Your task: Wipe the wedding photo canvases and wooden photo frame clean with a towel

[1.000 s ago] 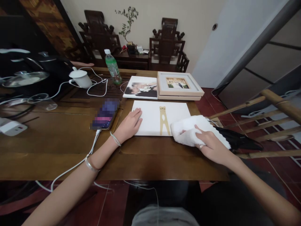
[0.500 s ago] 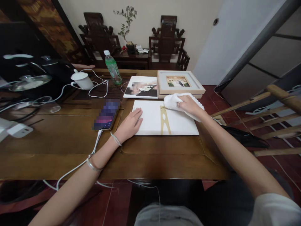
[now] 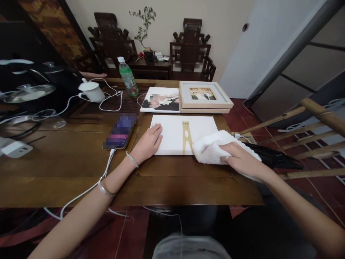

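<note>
A flat white panel lies on the wooden table, with a gold A-shaped stand piece on its upper face. My left hand rests flat on the panel's left edge, fingers stretched out. Bunched in my right hand is a white cloth, which covers the panel's near right corner and hangs past its edge. Behind the panel lie a photo panel and a pale wooden picture frame, stacked on another frame.
Left of the panel lies a phone with a charging cable. A green-labelled bottle, a white lidded cup, a clear plastic cup and a pot stand farther left. A bamboo chair is at the right.
My right hand has moved the cloth from the panel's far right part toward me and right, to its near right corner. My left hand stays on the left edge.
</note>
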A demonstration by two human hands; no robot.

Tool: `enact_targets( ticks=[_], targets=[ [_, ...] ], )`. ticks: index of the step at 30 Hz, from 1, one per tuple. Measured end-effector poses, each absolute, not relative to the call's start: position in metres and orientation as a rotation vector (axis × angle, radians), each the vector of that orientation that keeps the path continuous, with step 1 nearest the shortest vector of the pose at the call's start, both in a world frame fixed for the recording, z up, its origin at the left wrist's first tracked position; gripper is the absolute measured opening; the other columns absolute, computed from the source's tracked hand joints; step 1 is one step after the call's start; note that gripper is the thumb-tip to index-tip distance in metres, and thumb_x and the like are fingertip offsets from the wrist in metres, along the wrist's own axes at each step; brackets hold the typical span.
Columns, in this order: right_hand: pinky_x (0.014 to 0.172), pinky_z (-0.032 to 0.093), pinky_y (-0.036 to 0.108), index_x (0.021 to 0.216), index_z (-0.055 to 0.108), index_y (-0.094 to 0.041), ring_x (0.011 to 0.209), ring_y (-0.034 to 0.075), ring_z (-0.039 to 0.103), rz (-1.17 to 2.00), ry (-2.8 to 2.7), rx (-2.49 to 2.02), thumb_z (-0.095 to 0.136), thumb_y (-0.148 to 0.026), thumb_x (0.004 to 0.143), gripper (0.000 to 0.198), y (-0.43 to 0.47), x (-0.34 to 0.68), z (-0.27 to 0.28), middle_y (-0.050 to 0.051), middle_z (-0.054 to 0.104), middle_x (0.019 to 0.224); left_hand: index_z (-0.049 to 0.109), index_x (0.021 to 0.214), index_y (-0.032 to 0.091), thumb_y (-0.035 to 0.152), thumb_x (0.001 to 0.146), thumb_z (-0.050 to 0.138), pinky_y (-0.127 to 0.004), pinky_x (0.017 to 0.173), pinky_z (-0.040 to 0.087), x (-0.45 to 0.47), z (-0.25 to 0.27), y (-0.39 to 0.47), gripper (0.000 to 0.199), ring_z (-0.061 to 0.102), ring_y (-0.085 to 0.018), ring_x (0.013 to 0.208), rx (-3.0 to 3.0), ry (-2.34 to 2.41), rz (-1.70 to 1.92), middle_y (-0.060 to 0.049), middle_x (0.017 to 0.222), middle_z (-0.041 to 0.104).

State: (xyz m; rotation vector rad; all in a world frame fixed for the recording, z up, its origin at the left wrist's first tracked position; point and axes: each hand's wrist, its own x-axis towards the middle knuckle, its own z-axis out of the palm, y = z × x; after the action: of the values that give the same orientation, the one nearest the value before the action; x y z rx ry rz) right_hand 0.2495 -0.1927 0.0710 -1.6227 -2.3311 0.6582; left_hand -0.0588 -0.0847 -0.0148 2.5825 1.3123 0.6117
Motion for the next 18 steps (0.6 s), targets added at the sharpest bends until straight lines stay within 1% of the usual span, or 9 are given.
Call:
enact_targets(
  ticks=[2,6,9,12,15,18],
  targets=[
    [0.071,0.036,0.034,0.059,0.042,-0.022,0.073,0.022,0.052,0.697,-2.305,-1.617,0.041,-0.02,0.065,0.006,-0.183,0.253,0.072,0.002,0.056,0.068,0.047,0.133,0.008,0.03,0.097,0.031,-0.05,0.116,0.027,-0.059,-0.015,-0.084,0.045,0.035,-0.03,0.14,2.581,1.319,0.604,-0.019,0.146,0.044],
    [0.063,0.033,0.033,0.058,0.04,-0.022,0.066,0.02,0.048,0.626,-2.169,-1.656,0.042,-0.024,0.063,0.006,-0.134,0.258,0.064,0.002,0.053,0.065,0.047,0.133,0.009,0.03,0.097,0.032,-0.05,0.115,0.028,-0.06,-0.015,-0.084,0.044,0.035,-0.03,0.14,2.577,1.309,0.604,-0.019,0.146,0.044],
    [0.061,0.032,0.032,0.06,0.043,-0.021,0.068,0.02,0.047,0.602,-2.059,-1.654,0.042,-0.024,0.059,0.003,-0.089,0.26,0.056,0.003,0.055,0.071,0.047,0.134,0.01,0.03,0.097,0.032,-0.05,0.115,0.028,-0.061,-0.015,-0.083,0.044,0.035,-0.029,0.14,2.577,1.298,0.606,-0.018,0.147,0.043],
    [0.06,0.031,0.033,0.061,0.044,-0.021,0.068,0.021,0.047,0.581,-1.983,-1.68,0.043,-0.024,0.057,0.005,-0.056,0.26,0.052,0.004,0.056,0.071,0.047,0.134,0.009,0.03,0.097,0.033,-0.049,0.116,0.028,-0.062,-0.016,-0.083,0.045,0.034,-0.029,0.141,2.579,1.294,0.596,-0.019,0.147,0.042],
    [0.062,0.033,0.034,0.061,0.043,-0.022,0.072,0.024,0.049,0.531,-1.959,-1.699,0.044,-0.023,0.058,0.003,-0.046,0.256,0.051,0.006,0.058,0.074,0.047,0.134,0.006,0.03,0.097,0.033,-0.049,0.116,0.027,-0.062,-0.016,-0.083,0.047,0.034,-0.03,0.141,2.58,1.298,0.594,-0.021,0.147,0.042],
    [0.066,0.035,0.036,0.062,0.042,-0.022,0.076,0.025,0.051,0.469,-2.006,-1.7,0.043,-0.022,0.063,0.001,-0.064,0.248,0.052,0.008,0.06,0.077,0.046,0.135,0.005,0.03,0.097,0.032,-0.05,0.116,0.027,-0.061,-0.017,-0.083,0.047,0.034,-0.03,0.141,2.583,1.3,0.596,-0.021,0.147,0.042]
  ],
)
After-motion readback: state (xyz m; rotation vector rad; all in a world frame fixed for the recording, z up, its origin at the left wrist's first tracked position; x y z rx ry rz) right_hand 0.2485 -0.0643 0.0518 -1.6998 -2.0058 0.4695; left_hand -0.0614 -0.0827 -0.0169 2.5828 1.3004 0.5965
